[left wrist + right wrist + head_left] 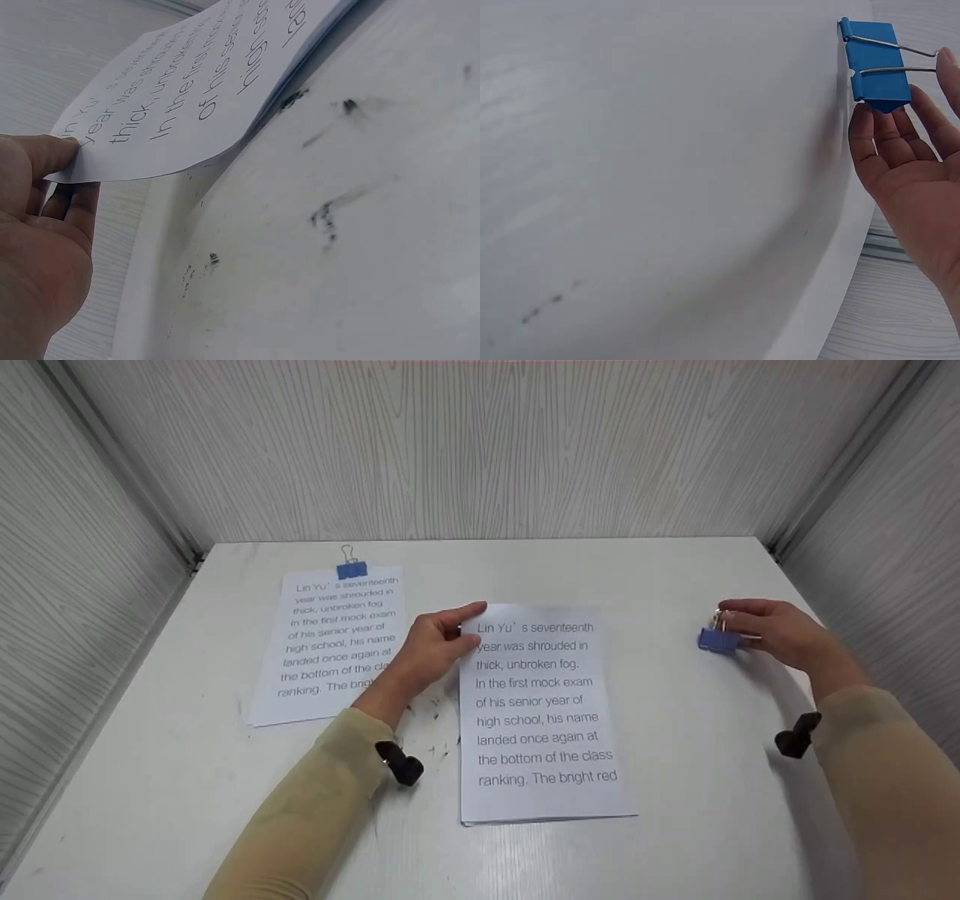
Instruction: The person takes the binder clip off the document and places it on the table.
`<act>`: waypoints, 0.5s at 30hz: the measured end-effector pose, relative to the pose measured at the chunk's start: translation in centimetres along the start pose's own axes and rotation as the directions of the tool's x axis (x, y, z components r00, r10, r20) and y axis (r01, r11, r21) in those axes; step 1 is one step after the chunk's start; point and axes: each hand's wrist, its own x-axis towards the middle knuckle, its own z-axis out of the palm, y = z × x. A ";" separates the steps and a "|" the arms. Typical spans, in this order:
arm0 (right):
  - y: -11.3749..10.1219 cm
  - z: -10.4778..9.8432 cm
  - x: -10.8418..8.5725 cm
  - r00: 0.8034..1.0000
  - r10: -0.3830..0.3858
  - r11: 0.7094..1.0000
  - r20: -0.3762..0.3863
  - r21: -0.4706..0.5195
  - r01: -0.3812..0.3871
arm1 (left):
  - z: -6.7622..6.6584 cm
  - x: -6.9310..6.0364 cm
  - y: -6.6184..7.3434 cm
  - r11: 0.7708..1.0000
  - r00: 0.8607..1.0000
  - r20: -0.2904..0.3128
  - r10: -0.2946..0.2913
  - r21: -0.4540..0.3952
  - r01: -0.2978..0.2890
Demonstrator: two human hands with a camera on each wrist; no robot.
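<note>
Two stacks of paper are on the white bench (697,780). The middle stack (540,720) has its long side running from near to far, and the top of its words points at the back wall (480,450). The left hand (431,649) pinches its top left corner. Off to the right, the right hand (780,634) holds one blue binder clip (718,641), thumb at the wire handles. A second blue clip (352,570) bites the top of the left stack (330,641).
</note>
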 end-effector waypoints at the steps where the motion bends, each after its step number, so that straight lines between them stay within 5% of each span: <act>1: 0.1 -0.1 0.0 1.000 0.001 1.000 0.003 0.004 -0.001 | 0.0 0.0 0.0 1.000 1.000 0.000 -0.001 0.002 0.001; 15: -0.3 -0.1 -0.1 1.000 0.018 0.999 -0.011 -0.033 -0.019 | 0.1 0.1 -0.1 1.000 1.000 -0.006 -0.019 -0.021 0.019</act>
